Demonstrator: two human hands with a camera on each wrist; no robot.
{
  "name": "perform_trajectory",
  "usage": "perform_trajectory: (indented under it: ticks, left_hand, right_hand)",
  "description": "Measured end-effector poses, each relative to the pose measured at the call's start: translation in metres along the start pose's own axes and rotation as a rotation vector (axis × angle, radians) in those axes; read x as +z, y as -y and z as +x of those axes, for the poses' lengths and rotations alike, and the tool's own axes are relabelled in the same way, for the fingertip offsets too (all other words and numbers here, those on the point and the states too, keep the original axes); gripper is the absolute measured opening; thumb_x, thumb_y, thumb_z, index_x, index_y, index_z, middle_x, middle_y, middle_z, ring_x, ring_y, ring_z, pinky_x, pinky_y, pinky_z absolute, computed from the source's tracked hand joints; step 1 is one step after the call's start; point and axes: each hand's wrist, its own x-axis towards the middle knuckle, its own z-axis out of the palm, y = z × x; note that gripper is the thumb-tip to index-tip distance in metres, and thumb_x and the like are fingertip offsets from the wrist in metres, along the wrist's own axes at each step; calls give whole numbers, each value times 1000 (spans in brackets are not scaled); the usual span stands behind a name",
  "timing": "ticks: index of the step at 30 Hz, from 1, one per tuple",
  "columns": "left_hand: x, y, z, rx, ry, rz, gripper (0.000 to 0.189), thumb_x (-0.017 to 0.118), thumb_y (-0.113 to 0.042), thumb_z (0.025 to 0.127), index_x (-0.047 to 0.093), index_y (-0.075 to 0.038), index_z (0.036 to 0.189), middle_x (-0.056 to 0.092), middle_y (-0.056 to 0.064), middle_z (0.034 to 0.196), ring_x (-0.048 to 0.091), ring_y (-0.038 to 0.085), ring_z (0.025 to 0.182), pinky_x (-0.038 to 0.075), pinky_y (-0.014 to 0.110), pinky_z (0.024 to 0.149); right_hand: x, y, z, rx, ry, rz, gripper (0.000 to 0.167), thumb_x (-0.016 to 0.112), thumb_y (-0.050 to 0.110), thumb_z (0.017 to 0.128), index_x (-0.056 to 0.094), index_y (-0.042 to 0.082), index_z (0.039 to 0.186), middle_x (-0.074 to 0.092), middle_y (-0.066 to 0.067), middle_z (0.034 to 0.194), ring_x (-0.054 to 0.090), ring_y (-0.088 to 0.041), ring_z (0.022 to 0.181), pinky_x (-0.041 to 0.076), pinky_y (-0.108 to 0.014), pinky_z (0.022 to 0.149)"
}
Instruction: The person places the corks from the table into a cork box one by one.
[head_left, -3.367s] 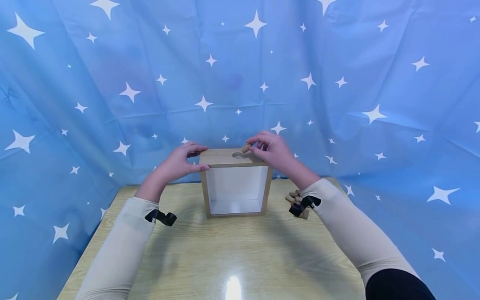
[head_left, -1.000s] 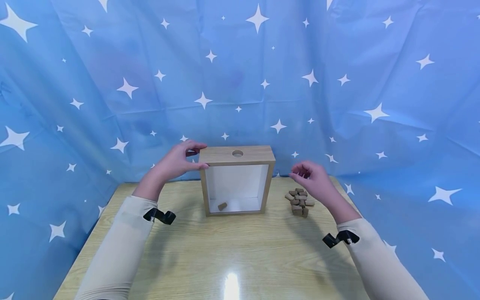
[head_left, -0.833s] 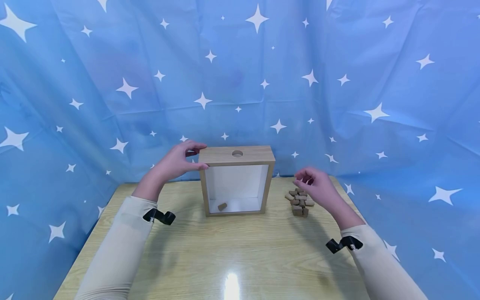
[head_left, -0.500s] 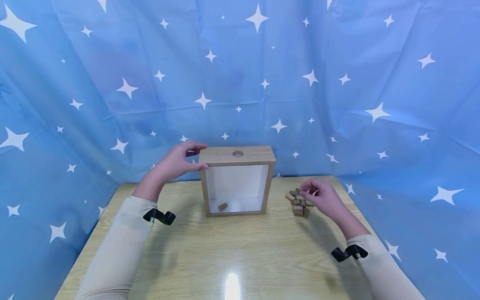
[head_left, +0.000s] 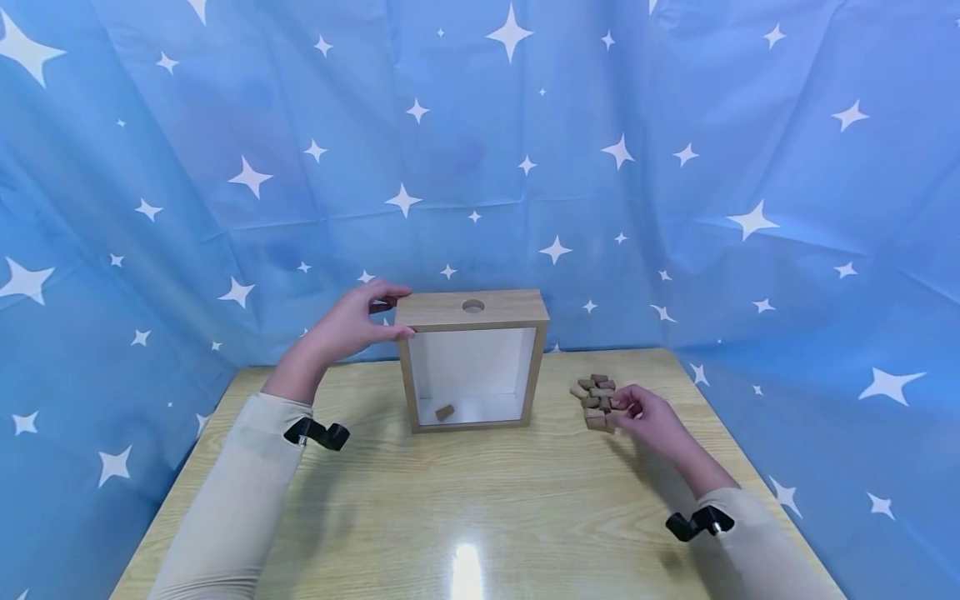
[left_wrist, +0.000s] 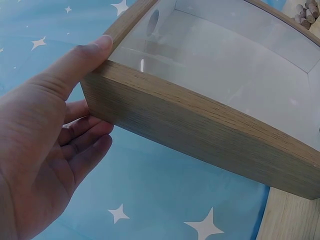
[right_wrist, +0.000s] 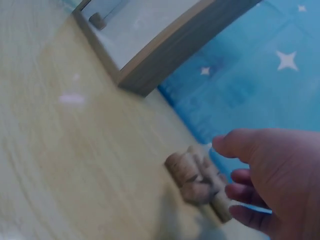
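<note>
A wooden box frame (head_left: 510, 308) with a clear front and white inside stands upright on the table, a round hole in its top. My left hand (head_left: 352, 325) grips its upper left corner, thumb on the front edge and fingers behind, as the left wrist view shows. One cork (head_left: 445, 412) lies inside on the box floor. To the right, my right hand (head_left: 648, 421) is at the right side of a pile of corks (head_left: 594, 400). In the right wrist view its thumb and fingers stand apart beside the corks (right_wrist: 190, 177), with none seen in its grasp.
The light wood table (head_left: 450, 500) reaches back to a blue curtain (head_left: 465, 150) with white stars, right behind the box. Black wrist cameras (head_left: 318, 434) stick out from both sleeves.
A cork was at the hole in my right hand; it now lies inside the box. My right hand has moved right and down to the cork pile. My left hand has stayed on the box.
</note>
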Motion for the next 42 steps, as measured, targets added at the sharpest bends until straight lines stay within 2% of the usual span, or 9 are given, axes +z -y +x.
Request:
perform_trajectory:
  ticks: [3,7,15,25,33,36,42]
  left_hand:
    - [0,0,0,-2,0,2,83,91,-50,92,58,-17,161,56,8,158,52,35,149,47,56,122]
    - [1,1,0,-2,1,0,83,91,-48,93,58,-15,160,56,9,157,52,36,149,47,56,122]
    - [1,1,1,-1,1,-14,82,92,-44,93,57,-13,161,55,10,159,52,37,150,46,57,122]
    - [2,2,2,-3,11,-18,84,91,-47,93,56,-13,161,54,9,160,51,36,150,46,56,123]
    - [1,1,1,-6,13,-35,83,91,-41,95,55,-9,162,53,11,161,49,38,151,44,58,124]
    - [0,1,1,-7,10,-28,81,91,-40,95,55,-10,161,54,11,160,50,38,151,45,58,124]
    - [0,1,1,-8,15,-19,80,91,-41,95,56,-12,161,54,11,160,50,38,151,45,58,123]
  right_hand:
    - [6,-7,-2,10,7,-8,36,83,13,101,64,-4,127,68,-18,118,64,-26,100,58,-31,77]
    - [12,-18,-1,3,9,-18,42,86,16,99,63,-5,127,66,-19,116,63,-27,99,57,-33,80]
    - [21,-34,1,-7,0,-51,42,86,15,99,62,-2,129,63,-17,116,60,-25,98,54,-34,80]
    - [26,-34,-1,-6,-8,-78,41,89,20,97,60,1,120,57,-13,107,51,-25,92,45,-35,73]
    - [27,-36,0,8,-15,-86,37,89,22,98,63,3,117,58,-12,107,51,-24,90,45,-37,74]
    - [26,-36,0,3,-8,-90,35,87,25,100,63,4,114,58,-11,104,51,-23,88,44,-36,72]
    - [19,-33,-4,-1,-5,-28,27,83,17,102,63,6,117,60,-7,98,54,-22,85,47,-32,68]
